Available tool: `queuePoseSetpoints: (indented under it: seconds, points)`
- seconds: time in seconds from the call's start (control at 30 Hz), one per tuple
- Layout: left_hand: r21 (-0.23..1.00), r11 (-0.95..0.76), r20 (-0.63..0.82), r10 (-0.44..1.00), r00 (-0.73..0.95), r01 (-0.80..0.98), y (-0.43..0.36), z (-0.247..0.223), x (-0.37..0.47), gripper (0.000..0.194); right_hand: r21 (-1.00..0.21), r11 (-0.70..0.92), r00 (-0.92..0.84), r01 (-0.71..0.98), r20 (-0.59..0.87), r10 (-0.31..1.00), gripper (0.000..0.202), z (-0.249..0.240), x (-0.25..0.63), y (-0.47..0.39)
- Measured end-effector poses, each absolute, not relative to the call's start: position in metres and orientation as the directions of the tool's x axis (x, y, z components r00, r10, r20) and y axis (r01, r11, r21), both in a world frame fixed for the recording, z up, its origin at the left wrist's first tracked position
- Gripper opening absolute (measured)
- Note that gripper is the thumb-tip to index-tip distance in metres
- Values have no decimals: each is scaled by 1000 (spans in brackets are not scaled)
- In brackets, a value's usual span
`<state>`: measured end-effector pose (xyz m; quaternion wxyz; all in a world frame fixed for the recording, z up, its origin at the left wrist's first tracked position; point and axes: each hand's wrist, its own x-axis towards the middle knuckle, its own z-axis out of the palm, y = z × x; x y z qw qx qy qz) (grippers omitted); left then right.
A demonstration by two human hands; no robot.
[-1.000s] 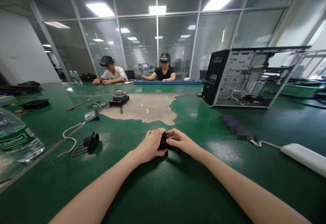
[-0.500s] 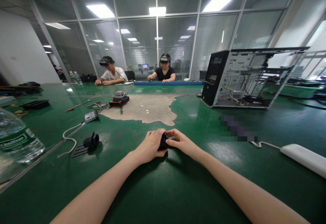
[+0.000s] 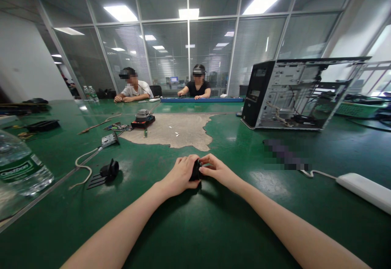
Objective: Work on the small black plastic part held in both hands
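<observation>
Near the middle of the green table (image 3: 232, 220), my left hand (image 3: 183, 174) is wrapped round a small black part (image 3: 195, 172), mostly covered by the fingers, so its kind cannot be made out. My right hand (image 3: 215, 168) pinches the same part from its right side with thumb and fingertips. Off to the left lies a black plastic piece with a round end and several long prongs (image 3: 106, 172). A bare tan patch (image 3: 183, 128) of the tabletop is just beyond my hands, with small white scraps on it.
An opened computer case (image 3: 259, 93) stands at the right, with a white power strip (image 3: 363, 189) nearer me. A water bottle (image 3: 23, 167) is at the left, near a small metal box (image 3: 109, 139) with a cord. Two people sit across the table behind a blue bar (image 3: 201, 100).
</observation>
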<state>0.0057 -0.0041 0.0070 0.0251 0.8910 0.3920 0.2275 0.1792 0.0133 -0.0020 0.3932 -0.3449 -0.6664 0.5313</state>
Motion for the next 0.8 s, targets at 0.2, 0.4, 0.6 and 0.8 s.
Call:
queuePoseSetpoints:
  seconds: [0.2, 0.4, 0.6, 0.8]
  points:
    - [212, -694, 385, 706, 594, 688, -4, 6, 5, 56, -978, 208, -529, 16, 168, 832, 33, 0, 183, 11]
    - [222, -697, 393, 704, 591, 682, -3, 6, 5, 55, -983, 182, -485, -22, 169, 858, 26, 3, 180, 9]
    - [240, -699, 394, 705, 590, 674, -3, 6, 5, 57, -983, 179, -463, 37, 142, 875, 31, 0, 180, 12]
    - [229, -696, 384, 707, 594, 680, -3, 6, 4, 57, -983, 183, -540, -12, 160, 826, 37, 3, 183, 9]
